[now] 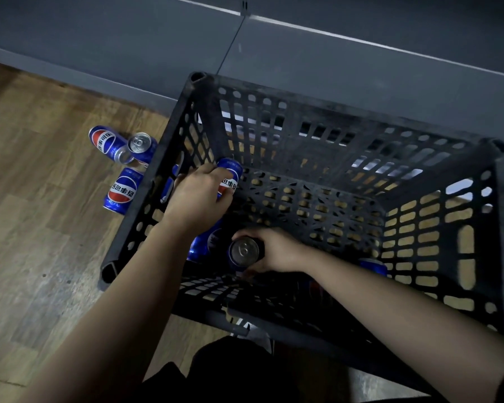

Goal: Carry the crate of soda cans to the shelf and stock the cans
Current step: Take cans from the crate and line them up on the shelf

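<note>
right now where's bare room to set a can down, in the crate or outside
Crate: the bottom toward the far and right walls is bare. Its near-left half is crowded: left hand grips one can, right hand a second can, a loose can between. Three cans sit by the left wall; wood floor left of them is free.

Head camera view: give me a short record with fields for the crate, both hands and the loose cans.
crate: black perforated plastic crate, on the wood floor
left hand: grips a blue soda can inside the crate
right hand: grips a second blue can, silver top showing
floor cans: three blue cans left of the crate
</note>
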